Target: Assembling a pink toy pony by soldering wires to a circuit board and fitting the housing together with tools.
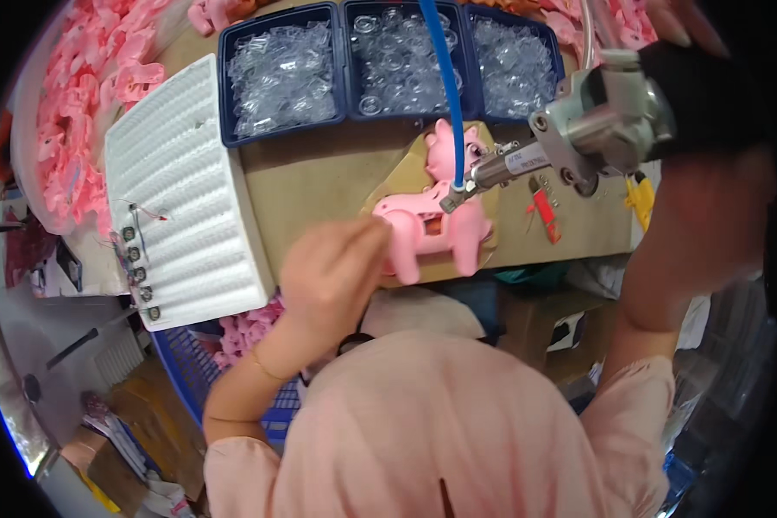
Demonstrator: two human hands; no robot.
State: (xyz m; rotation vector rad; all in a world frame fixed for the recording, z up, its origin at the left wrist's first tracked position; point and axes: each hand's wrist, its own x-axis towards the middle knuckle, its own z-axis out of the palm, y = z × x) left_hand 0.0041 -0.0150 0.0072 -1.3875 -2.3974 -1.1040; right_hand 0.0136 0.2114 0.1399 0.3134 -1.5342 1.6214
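Note:
A pink toy animal [423,220] lies on a tan, shaped holder [397,177], with an opening in its body. My left hand [332,263] is closed at the toy's left end, its fingertips pressed together against the pink plastic. What those fingers hold, if anything, is hidden. At the upper right, my right hand [684,24] wraps round the dark body of a power screwdriver [609,125], partly lost in shadow. The tool's metal nose, joined by a blue hose [445,73], reaches down over the toy's body.
Dark blue bins [345,65] of clear plastic parts line the back. A white ribbed foam tray [186,198] with small wired parts stands left, beside a clear bag of pink pieces [73,147]. Red-handled cutters [544,214] and a yellow tool [641,197] lie right. Below is a blue basket [181,367].

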